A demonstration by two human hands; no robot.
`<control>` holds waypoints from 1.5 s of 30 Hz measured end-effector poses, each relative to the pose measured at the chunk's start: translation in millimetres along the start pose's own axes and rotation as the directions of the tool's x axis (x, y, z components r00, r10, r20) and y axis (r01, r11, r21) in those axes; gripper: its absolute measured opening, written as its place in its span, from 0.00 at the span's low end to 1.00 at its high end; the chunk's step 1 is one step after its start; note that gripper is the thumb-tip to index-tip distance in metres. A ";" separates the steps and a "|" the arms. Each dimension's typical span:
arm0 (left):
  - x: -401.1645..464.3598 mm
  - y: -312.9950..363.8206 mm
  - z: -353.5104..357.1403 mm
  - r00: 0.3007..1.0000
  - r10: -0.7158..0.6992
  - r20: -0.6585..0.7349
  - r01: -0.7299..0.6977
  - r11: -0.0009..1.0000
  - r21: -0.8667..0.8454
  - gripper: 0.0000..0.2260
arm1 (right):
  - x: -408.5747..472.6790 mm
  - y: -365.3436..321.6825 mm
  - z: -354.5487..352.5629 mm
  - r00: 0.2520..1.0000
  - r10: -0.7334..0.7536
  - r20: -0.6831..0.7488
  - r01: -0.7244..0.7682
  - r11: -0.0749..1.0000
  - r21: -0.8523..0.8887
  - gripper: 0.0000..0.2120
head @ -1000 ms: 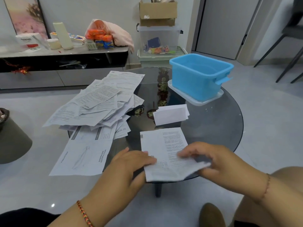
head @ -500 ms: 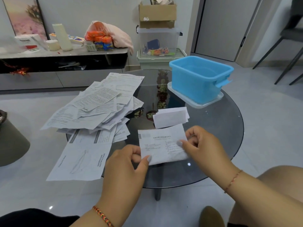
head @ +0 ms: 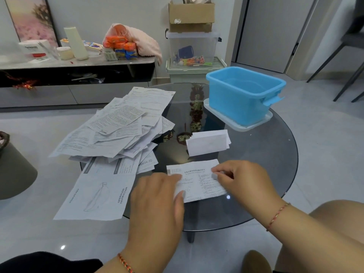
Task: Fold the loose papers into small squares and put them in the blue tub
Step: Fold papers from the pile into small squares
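Observation:
A printed paper, folded in half, lies on the near part of the round glass table. My left hand rests flat on its left end, fingers and thumb pressing it down. My right hand covers its right end, thumb and curled fingers pinching the sheet. Just beyond lies a white folded paper. The blue tub stands at the table's far right on a clear lid. A heap of loose papers covers the table's left side.
A large "operation instruction" sheet overhangs the table's near left edge. A low cabinet with packets and bottles runs along the back wall. Stacked storage boxes stand behind the table. A dark stool is at the left.
The sheet's near half, hanging off the table edge a second ago, has been folded up and over. The paper now lies flat, half as deep, and both hands have moved forward onto it.

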State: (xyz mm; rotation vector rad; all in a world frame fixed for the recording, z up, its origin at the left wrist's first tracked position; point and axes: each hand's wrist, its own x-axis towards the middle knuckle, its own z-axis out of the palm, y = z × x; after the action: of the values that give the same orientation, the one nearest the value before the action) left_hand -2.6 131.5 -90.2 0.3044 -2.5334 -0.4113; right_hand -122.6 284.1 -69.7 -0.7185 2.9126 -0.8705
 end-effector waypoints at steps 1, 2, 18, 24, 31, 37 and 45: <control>-3.9 1.7 3.8 0.993 0.117 -0.013 -0.117 0.993 0.004 0.12 | 0.4 -0.6 0.0 1.000 0.001 -0.001 -0.001 1.000 -0.009 0.08; -8.1 3.3 8.1 0.977 0.211 0.007 -0.211 0.977 0.000 0.15 | 0.9 -1.0 0.0 1.000 -0.001 -0.001 0.001 1.000 -0.024 0.09; -17.4 5.1 16.4 0.900 0.371 0.228 -0.404 0.907 0.118 0.27 | 19.5 -3.8 1.5 0.909 -0.347 0.233 0.383 0.914 -0.134 0.20; -20.3 0.5 18.0 0.906 0.390 0.166 -0.411 0.904 0.120 0.26 | 16.6 -8.9 -4.5 0.932 -0.260 0.252 0.316 0.924 -0.216 0.18; -20.7 -0.8 17.2 0.887 0.455 0.080 -0.460 0.884 0.078 0.22 | -14.4 -8.0 -25.7 0.950 -0.174 0.260 0.231 0.950 -0.209 0.20; -20.3 -6.0 19.6 0.870 0.483 -0.093 -0.490 0.870 -0.061 0.07 | -26.4 1.7 -42.0 0.974 -0.183 0.135 0.200 0.971 -0.130 0.20; -22.0 -6.4 15.9 0.996 0.060 -0.070 -0.079 0.949 -0.305 0.11 | -20.6 11.2 -36.5 0.864 -0.331 0.380 0.297 0.943 0.148 0.16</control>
State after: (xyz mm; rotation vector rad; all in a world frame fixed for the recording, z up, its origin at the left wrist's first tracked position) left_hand 7.5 135.7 -115.8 0.1060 -2.3672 -0.7476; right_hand -114.2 320.1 -47.1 -1.2268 2.4188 -0.7496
